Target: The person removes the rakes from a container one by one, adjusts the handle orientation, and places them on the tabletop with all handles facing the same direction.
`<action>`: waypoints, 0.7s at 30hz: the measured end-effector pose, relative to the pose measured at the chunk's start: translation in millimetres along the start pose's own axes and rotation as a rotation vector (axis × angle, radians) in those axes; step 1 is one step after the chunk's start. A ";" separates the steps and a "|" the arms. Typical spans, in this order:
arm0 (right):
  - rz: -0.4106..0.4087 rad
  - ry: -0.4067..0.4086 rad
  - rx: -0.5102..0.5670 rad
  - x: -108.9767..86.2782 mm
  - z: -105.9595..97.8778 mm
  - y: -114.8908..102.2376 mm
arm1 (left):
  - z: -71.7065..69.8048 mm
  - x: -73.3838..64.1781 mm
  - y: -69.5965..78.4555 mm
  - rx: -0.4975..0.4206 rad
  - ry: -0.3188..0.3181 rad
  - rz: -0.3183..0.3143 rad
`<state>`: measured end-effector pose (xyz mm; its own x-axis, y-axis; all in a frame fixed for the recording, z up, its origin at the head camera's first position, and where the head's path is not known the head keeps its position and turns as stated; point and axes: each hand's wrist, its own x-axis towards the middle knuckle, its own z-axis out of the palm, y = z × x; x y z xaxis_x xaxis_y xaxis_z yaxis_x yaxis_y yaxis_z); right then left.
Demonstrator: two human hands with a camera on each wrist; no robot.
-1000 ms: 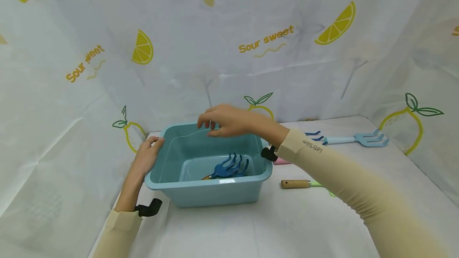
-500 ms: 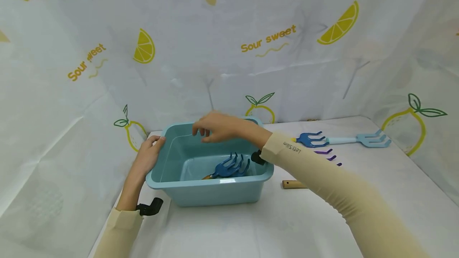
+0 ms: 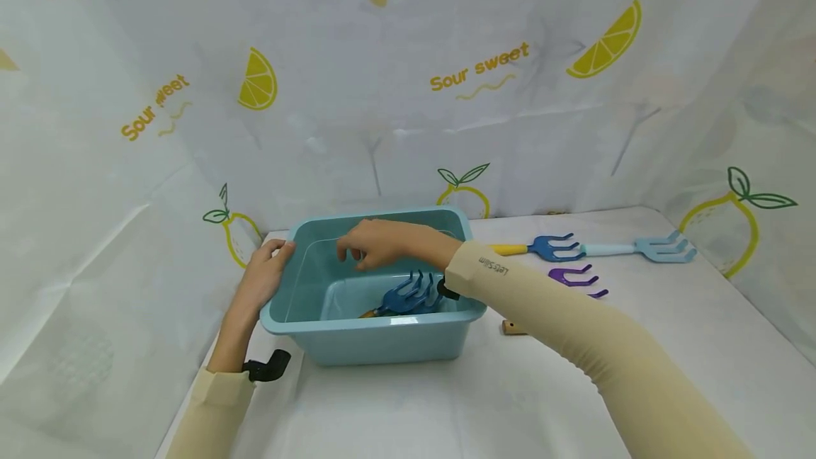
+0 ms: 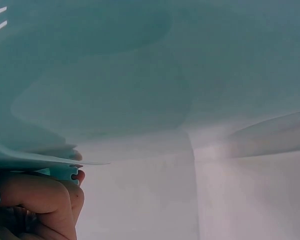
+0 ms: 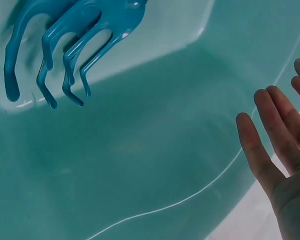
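A makeshift booth, the wider room hidden — lemon-printed white sheeting (image 3: 344,137) hangs around a white tabletop (image 3: 389,409).

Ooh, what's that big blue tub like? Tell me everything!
The tub is pale blue-green and looks like shiny plastic: rounded corners, a wide rim, and a thin light line inside. It stands upright on the white table. The left hand grips its left rim, blue rakes rest inside, and the right hand hangs over it.

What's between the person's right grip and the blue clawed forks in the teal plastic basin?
The stretch is bare: in the right wrist view, only the basin wall shows between right grip and blue forks.
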<state>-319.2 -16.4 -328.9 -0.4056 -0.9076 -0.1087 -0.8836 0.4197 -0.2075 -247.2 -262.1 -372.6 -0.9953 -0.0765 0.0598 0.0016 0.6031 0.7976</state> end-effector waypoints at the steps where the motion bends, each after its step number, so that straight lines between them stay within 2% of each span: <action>1: 0.001 -0.007 0.000 1.7 0.8 -0.3 | 0.0 0.3 -0.1 0.000 0.001 0.000; 11: 0.046 -0.093 -0.037 11.5 9.8 1.6 | 0.1 1.8 -2.0 -0.011 0.013 0.020; 21: 0.055 -0.121 -0.026 17.5 17.1 3.2 | 0.1 2.5 -2.1 -0.026 0.010 0.014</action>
<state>-325.1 -30.7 -348.0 -0.4240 -0.8743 -0.2362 -0.8670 0.4673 -0.1729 -249.7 -263.5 -374.2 -0.9941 -0.0760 0.0774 0.0187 0.5830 0.8122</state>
